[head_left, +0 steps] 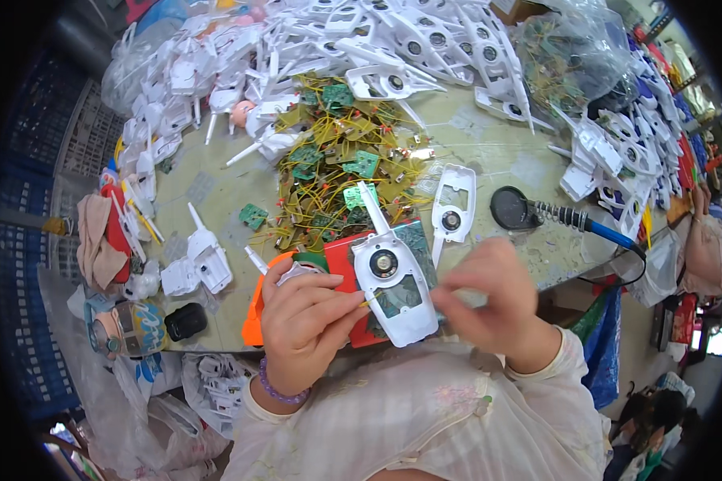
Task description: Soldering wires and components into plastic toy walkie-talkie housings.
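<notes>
A white plastic half-shell (413,325) with a stubby antenna and a round black speaker (385,262) lies in front of me, over a red block (343,268). My left hand (309,317) is closed at its left edge, thumb and forefinger pinching a short yellow wire (371,300). Blurred by motion, my right hand (489,301) is beside the shell's right edge; whether it holds anything does not show. Partly behind my left hand is an orange object (257,309) with a white antenna piece (258,260). Another speaker shell (455,204) lies beyond.
A heap of green circuit boards (321,172) with yellow wires sits mid-table. White shells (361,40) are piled behind it. A soldering iron (610,232) rests in a coiled stand at right. A jar (128,329), a black object (186,321) and a white assembly (200,260) stand at left.
</notes>
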Motion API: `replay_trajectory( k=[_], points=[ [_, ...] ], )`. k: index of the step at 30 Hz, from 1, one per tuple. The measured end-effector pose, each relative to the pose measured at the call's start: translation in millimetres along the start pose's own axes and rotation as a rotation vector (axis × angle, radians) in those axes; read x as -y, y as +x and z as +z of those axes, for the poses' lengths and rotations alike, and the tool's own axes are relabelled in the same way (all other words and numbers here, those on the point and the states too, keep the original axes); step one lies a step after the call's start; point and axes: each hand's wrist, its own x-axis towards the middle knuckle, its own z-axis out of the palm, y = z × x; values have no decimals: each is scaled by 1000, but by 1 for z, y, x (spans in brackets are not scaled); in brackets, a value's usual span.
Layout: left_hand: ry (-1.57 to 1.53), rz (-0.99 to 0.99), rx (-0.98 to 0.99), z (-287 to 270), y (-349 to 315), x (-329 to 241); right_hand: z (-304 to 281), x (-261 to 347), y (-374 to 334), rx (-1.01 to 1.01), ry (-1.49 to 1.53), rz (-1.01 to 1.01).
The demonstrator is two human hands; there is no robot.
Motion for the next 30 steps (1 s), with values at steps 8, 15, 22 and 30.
replay_trajectory(
  k=[8, 15, 22, 30],
  points=[
    [-8, -1, -28, 10, 5, -2, -30, -32, -89, -500, 209, 580],
    [18, -43, -51, 14, 2, -3, -51, -55, -113, -838, 14, 535],
    [-5, -104, -69, 11, 4, -6, -84, -81, -96, -1110, 27, 535],
    [69, -90, -100, 17, 2, -4, -123, -97, -86, -879, -151, 701]
  ],
)
